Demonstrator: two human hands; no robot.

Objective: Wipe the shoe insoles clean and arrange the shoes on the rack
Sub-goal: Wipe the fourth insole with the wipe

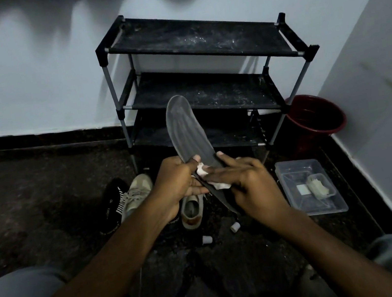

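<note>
A grey insole (186,129) stands upright in front of me, toe end up. My left hand (177,185) grips its lower part, thumb on the front face. My right hand (249,180) presses a white wipe (214,180) against the insole's lower half, fingers lying over the wipe. A black three-shelf shoe rack (197,41) stands against the wall behind, its shelves dusty and bare. On the floor below my hands lie a black shoe (112,206) and two beige sneakers (136,193) (192,210).
A clear plastic tray (310,186) with small white items sits on the floor at the right. A red bucket (314,118) stands in the corner beside the rack. Two small white caps (221,233) lie on the dark floor. My knees frame the bottom corners.
</note>
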